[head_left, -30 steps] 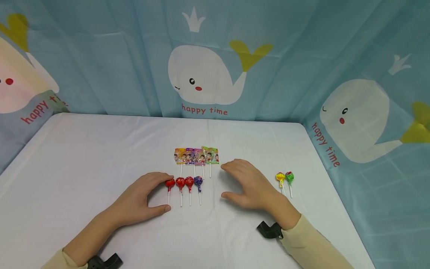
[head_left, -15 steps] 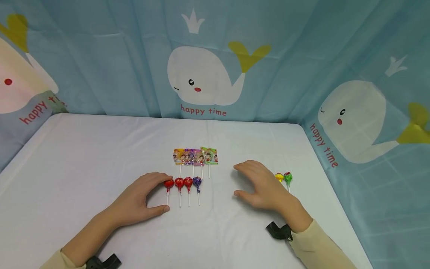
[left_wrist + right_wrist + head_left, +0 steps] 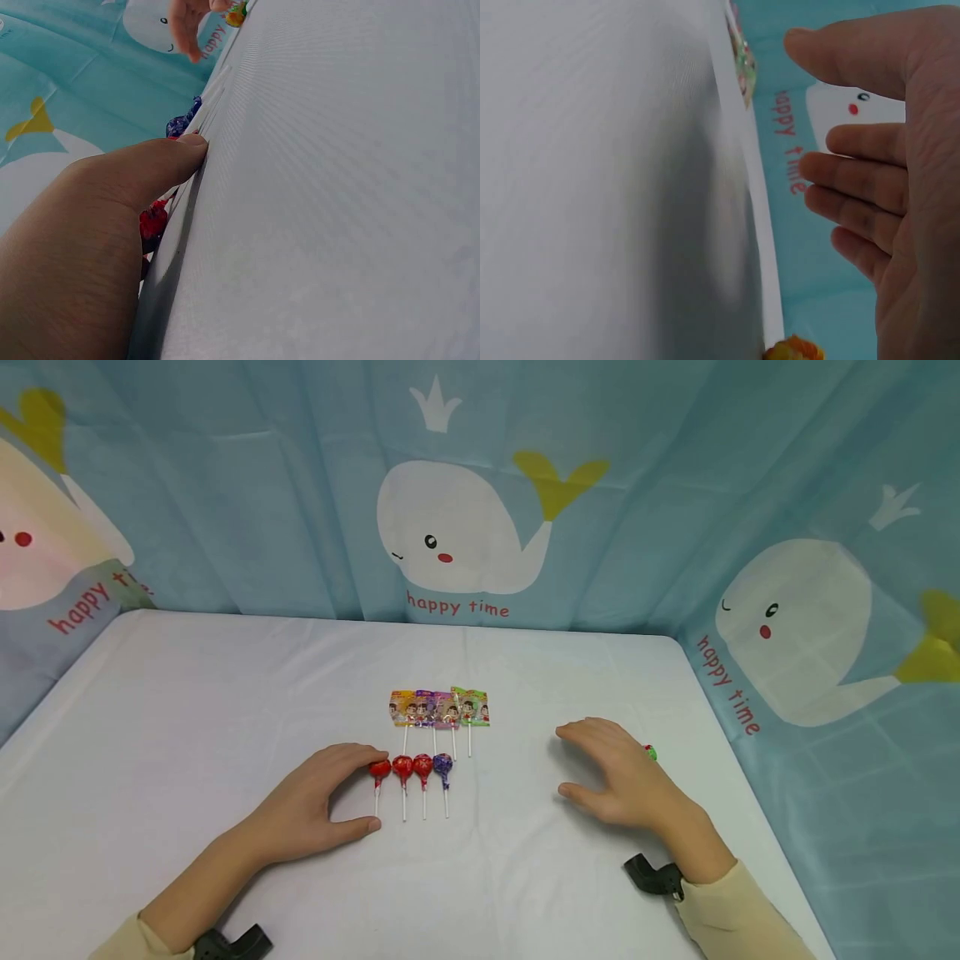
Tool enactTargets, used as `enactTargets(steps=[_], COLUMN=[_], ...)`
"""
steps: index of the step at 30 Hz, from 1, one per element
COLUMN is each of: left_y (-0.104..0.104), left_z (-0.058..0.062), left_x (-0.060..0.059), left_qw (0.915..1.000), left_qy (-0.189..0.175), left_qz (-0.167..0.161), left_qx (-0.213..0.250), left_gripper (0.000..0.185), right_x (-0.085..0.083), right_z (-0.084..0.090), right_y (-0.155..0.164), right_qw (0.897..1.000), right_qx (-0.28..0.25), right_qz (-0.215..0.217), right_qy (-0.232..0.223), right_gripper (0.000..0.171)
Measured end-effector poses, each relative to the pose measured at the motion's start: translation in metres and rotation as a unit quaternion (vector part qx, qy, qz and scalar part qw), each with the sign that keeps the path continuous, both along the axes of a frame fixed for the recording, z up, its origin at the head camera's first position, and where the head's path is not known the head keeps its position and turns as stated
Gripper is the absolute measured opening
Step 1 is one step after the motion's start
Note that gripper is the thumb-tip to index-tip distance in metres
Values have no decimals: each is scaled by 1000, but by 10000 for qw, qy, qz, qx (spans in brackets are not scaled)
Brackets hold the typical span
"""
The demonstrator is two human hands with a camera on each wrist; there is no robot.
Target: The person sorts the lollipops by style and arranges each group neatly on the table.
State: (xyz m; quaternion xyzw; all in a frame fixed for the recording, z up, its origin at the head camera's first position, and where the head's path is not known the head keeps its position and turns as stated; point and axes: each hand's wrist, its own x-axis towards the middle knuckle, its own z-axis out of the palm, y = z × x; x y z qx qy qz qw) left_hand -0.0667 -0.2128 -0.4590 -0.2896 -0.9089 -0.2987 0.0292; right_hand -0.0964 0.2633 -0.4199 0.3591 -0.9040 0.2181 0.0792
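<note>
Head view check: where are the hands?
— Left hand (image 3: 318, 802) rests on the table (image 3: 187, 710), fingertips touching the red lollipop (image 3: 379, 769) that ends the row of lollipops (image 3: 411, 767); fingers relaxed, gripping nothing.
— And the right?
— Right hand (image 3: 626, 772) hovers spread over the green lollipop (image 3: 650, 752), well right of the row, holding nothing.

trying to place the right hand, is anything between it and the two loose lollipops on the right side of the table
Nothing visible is. The right hand hangs open right over that spot and hides most of the pair: only an edge of the green lollipop peeks out in the head view, and the yellow lollipop shows below the palm in the right wrist view.
</note>
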Motion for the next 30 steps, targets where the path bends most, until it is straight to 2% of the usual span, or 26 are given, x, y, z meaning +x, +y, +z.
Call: enactTargets(steps=[12, 21, 30], left_y=[0, 0, 0], left_z=[-1, -2, -1], left_x=[-2, -1, -2], left_qw=[10000, 10000, 10000], left_qy=[13, -6, -42], left_qz=[-4, 8, 21], left_qx=[1, 5, -15], left_gripper=[82, 82, 84], right_x=[6, 10, 14], right_z=[-1, 2, 3], right_y=[31, 52, 68], right_qw=[9994, 9967, 9956], right_qx=[-85, 17, 173], right_qz=[-318, -775, -913], right_qy=[104, -221, -144], right_gripper=[70, 70, 71])
